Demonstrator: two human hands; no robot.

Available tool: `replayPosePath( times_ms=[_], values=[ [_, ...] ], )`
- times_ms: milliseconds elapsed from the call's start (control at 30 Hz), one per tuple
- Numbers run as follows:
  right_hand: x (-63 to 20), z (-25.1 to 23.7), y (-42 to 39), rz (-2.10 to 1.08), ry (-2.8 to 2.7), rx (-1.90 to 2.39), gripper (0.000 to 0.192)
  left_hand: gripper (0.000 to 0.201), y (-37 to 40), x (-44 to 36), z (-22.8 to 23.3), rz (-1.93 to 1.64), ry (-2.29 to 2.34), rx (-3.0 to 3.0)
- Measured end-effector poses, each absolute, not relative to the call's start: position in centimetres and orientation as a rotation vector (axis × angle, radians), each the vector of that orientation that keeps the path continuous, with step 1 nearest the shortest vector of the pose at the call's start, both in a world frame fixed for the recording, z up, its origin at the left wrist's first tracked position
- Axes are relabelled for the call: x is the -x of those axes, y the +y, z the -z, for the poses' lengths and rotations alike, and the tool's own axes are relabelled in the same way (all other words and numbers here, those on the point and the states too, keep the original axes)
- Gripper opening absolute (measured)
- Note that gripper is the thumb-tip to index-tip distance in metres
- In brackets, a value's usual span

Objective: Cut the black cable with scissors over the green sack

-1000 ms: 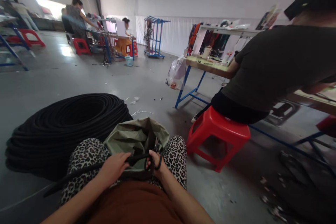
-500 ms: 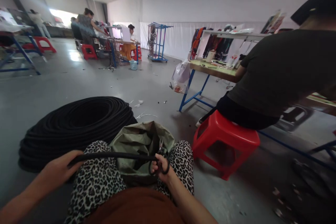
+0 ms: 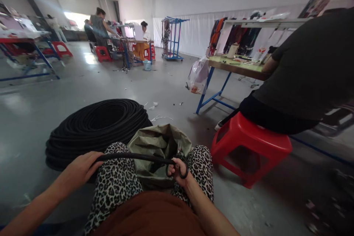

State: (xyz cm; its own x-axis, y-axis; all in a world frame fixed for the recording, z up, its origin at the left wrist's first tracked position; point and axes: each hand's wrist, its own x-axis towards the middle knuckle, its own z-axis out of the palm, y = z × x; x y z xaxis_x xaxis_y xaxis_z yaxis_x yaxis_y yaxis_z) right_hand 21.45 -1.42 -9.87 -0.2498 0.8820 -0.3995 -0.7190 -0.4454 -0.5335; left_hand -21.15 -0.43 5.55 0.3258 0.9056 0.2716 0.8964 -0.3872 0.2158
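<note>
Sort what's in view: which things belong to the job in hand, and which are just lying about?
With the job:
black cord, held in left hand and right hand
scissors, in the right hand
open green bag, probably
black coil, probably

Apparently not:
white scraps
blue bucket
hanging plastic bag

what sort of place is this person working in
Most likely a garment or trimmings workshop: a co-worker sits on a red plastic stool at a worktable, a blue rack stands farther back, and a large coil of black cord lies nearby.
</note>
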Motion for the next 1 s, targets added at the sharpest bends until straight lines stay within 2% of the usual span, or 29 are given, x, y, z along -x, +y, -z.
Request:
replayPosePath(
  times_ms=[167, 433, 600, 733, 867, 1000],
  values=[
    [-21.5, 10.8, -1.5, -1.952, -0.353, 0.72, 0.042, 0.047, 2.4, 21.4, -6.9, -0.576, 1.667, -2.726],
    [-22.0, 8.2, -2.4, -2.06, -0.441, 0.527, 0.047, 0.043, 8.0, 14.2, -14.8, -0.57, 1.832, -2.645],
    [-23.1, 4.3, -2.8, -2.026, -0.452, 0.355, 0.041, 0.037, 8.4, 8.6, -20.8, -0.869, 1.724, -2.73],
    [-23.7, 1.0, -3.5, -1.999, -0.504, 0.219, 0.033, 0.035, 7.6, 7.7, -24.1, -1.132, 1.767, -2.75],
    [-24.3, -1.7, -4.4, -1.95, -0.585, 0.122, 0.032, 0.035, 8.2, 10.3, -22.9, -1.128, 2.075, -2.486],
    [-25.8, -2.6, -5.3, -1.91, -0.666, 0.137, 0.032, 0.036, 9.7, 13.3, -17.5, -1.143, 2.186, -1.885]
  ],
)
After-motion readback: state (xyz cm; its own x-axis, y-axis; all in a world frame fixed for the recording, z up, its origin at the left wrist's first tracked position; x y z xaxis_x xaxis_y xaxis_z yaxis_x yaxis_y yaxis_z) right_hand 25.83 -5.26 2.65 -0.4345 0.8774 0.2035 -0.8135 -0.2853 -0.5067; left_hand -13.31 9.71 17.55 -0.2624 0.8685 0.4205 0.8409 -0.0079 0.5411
